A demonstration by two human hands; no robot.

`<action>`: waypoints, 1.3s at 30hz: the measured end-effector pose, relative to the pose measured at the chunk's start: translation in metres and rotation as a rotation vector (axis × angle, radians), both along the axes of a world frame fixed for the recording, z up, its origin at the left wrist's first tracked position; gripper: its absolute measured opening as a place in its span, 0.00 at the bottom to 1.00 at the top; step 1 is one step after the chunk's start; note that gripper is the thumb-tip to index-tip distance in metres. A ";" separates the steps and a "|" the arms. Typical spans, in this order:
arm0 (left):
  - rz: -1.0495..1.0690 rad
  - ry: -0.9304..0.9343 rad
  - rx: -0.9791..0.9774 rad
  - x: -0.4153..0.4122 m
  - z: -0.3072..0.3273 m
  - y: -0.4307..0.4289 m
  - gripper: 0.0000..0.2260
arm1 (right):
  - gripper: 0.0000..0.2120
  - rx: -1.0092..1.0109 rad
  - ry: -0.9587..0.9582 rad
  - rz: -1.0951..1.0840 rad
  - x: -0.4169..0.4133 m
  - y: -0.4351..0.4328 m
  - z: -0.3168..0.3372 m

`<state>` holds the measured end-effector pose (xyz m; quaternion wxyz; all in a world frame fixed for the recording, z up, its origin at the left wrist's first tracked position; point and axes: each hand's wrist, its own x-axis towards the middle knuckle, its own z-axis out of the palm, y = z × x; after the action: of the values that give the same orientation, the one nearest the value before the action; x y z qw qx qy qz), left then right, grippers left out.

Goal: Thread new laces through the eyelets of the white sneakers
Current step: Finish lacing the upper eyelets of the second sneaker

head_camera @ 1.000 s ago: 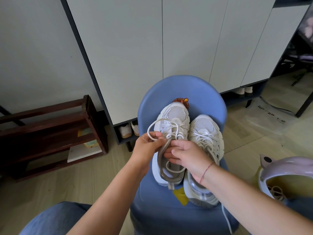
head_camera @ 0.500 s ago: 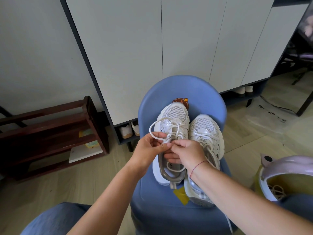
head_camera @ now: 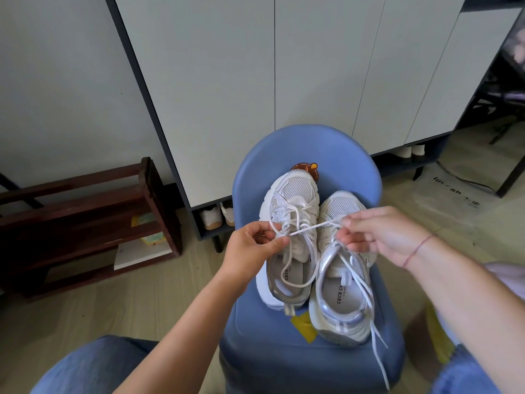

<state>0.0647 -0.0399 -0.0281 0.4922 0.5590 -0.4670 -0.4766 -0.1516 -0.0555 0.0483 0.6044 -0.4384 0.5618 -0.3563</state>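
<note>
My 2 white sneakers sit side by side on the seat of the blue chair (head_camera: 355,172), toes pointing away from me. The L sneaker (head_camera: 295,191) is a bit farther back. The R sneaker (head_camera: 338,291) is closer to me. They touch along the middle.

My L hand (head_camera: 250,251) pinches a white lace (head_camera: 312,227) btw thumb and finger, over the L side of the L sneaker. My R hand (head_camera: 380,234) pinches another part of the same lace w/ its fingertips, over the front of the R sneaker. The lace runs tight and straight from one hand to the other. My hands are apart.

From my L hand a loose bit of lace drops in a loop into the hole of the L sneaker. The R sneaker has loose lace ends (head_camera: 379,358). They hang over its heel and down past the front edge of the chair.

A yellow tag (head_camera: 305,327) pokes out by the heels, btw the 2 shoes. A brown sticker (head_camera: 305,167) is on the chair back, right behind the L toe. A thin red string (head_camera: 417,248) goes round my R wrist.

On the floor to the L is a dark wood rack (head_camera: 85,217). Behind the chair is a big cabinet (head_camera: 227,95) w/ white doors. Some other shoes (head_camera: 211,217) sit under it.
</note>
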 end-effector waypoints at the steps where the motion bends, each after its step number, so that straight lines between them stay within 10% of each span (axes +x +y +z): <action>1: 0.015 -0.026 -0.010 -0.001 0.000 0.000 0.09 | 0.05 0.007 0.005 -0.018 -0.009 -0.004 0.003; 9: 0.067 -0.056 -0.029 -0.004 0.001 0.003 0.08 | 0.15 0.037 -0.082 -0.362 -0.071 -0.033 0.010; 18: 0.053 -0.030 -0.013 -0.005 0.003 0.004 0.08 | 0.19 -0.669 0.811 -0.057 -0.003 -0.019 -0.020; 30: 0.056 -0.073 -0.050 -0.002 0.006 0.006 0.07 | 0.05 -0.979 0.969 0.263 0.050 -0.007 -0.052; 39: 0.058 -0.103 -0.055 -0.001 0.005 0.005 0.06 | 0.11 -0.760 0.801 0.437 0.027 -0.004 -0.023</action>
<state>0.0634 -0.0349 -0.0229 0.4966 0.5822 -0.4882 -0.4197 -0.1242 -0.0597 0.0256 0.2054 -0.8298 0.4759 -0.2069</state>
